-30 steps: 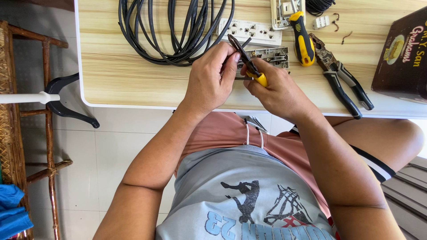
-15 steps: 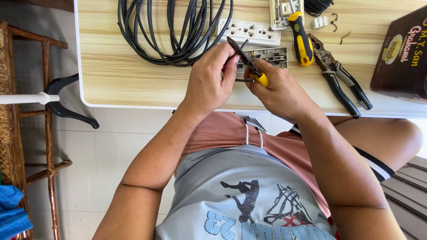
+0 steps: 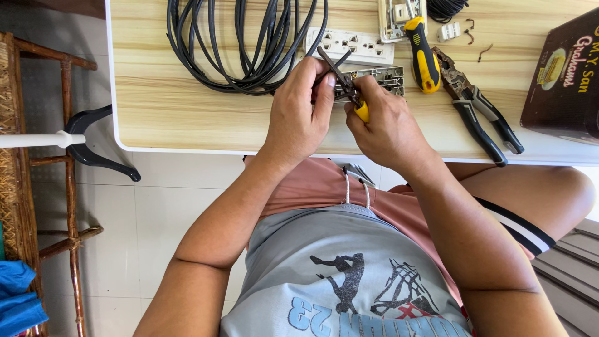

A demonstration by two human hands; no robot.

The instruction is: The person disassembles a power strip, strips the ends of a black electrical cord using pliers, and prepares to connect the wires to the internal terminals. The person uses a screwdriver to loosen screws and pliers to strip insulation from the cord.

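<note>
My right hand (image 3: 390,128) grips the yellow handle of small dark-jawed pliers (image 3: 340,75), whose open jaws point up and away over the table. My left hand (image 3: 299,106) is closed beside it, with thumb and fingers pinched against the tool near its pivot. Whatever small piece lies between those fingers is hidden. Both hands hover over the table's front part, just before a metal outlet frame (image 3: 384,76) and a white multi-socket plate (image 3: 349,43).
On the wooden table (image 3: 187,112) lie a coil of black cable (image 3: 243,50), a yellow-handled screwdriver (image 3: 421,53), black-handled pliers (image 3: 480,112), a brown box (image 3: 561,75) and small white parts (image 3: 449,31). A rattan chair (image 3: 25,156) and a black stand foot (image 3: 93,143) are on the left.
The hands and the pliers stay in almost the same place. The view has shifted only slightly.
</note>
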